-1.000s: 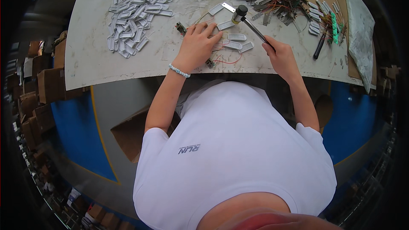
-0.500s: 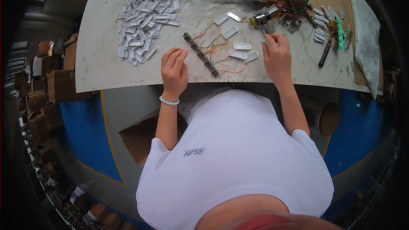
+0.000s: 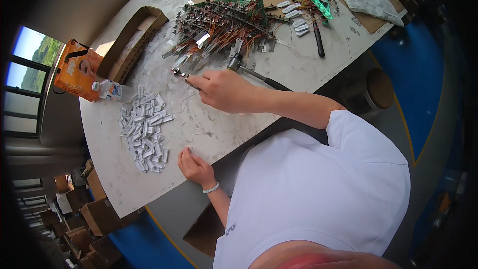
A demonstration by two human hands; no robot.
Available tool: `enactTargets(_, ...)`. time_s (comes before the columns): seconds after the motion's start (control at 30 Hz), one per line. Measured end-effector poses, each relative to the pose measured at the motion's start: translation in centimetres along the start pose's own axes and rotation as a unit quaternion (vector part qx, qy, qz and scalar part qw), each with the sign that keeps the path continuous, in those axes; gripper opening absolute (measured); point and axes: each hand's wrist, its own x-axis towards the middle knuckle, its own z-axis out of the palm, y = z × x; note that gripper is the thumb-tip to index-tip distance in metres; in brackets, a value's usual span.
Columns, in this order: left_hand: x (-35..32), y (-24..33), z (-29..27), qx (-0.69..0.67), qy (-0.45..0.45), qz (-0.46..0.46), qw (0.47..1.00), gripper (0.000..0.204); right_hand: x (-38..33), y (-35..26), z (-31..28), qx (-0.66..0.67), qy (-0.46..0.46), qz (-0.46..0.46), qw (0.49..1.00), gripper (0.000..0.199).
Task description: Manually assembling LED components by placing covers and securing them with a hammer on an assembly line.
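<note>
The right hand, at the middle of the frame, has its grip closed on a dark circuit strip, whose end juts past the fingertips toward the upper left. It seems to be pinched at the fingers so that the strip clears the litter on the counter. The left hand, lower and near the counter's edge, hangs with fingers loosely bent, and nothing shows in its grip. Just beyond the right hand lies a hammer, its handle slanting toward the person — presumably for easy picking up. White plastic cases lie heaped left of centre, probably put there to suit the left hand, while a tangle of wired boards fills the upper middle. A long cardboard tray, a bottle and an orange bag line the upper left. The right fingers cover much of the strip, so its full length and any wires on it cannot be made out — and the forearm hides the hammer handle's end. At upper right, a black-handled tool has a far end too cluttered to read.
</note>
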Motion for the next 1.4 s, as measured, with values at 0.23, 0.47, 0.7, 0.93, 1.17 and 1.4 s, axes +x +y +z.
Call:
enactTargets(0.23,0.2,0.4,0.7,0.002,0.012,0.003,1.000,0.028,2.0,8.2,-15.8,-0.143,0.206,0.047,0.967,0.036)
enactTargets(0.47,0.3,0.5,0.7,0.002,0.012,-0.008,1.000,0.027,2.6,11.7,-25.9,-0.234,0.173,0.230,0.929,0.028)
enactTargets(0.7,0.2,0.3,0.6,0.009,0.012,-0.016,1.000,0.029,-2.1,36.2,-31.2,0.002,0.254,0.276,0.927,0.038)
enactTargets(0.93,0.3,0.4,0.9,0.015,0.017,-0.012,1.000,0.029,-4.8,37.6,-25.0,-0.312,0.161,0.345,0.870,0.033)
enactTargets(1.17,0.3,0.4,1.2,0.006,0.029,-0.017,0.999,0.028,2.9,25.2,-10.2,-0.118,0.181,0.082,0.973,0.033)
enactTargets(1.4,0.3,0.2,1.0,0.017,0.034,-0.013,0.999,0.027,11.3,26.5,-6.9,-0.175,0.023,0.145,0.974,0.039)
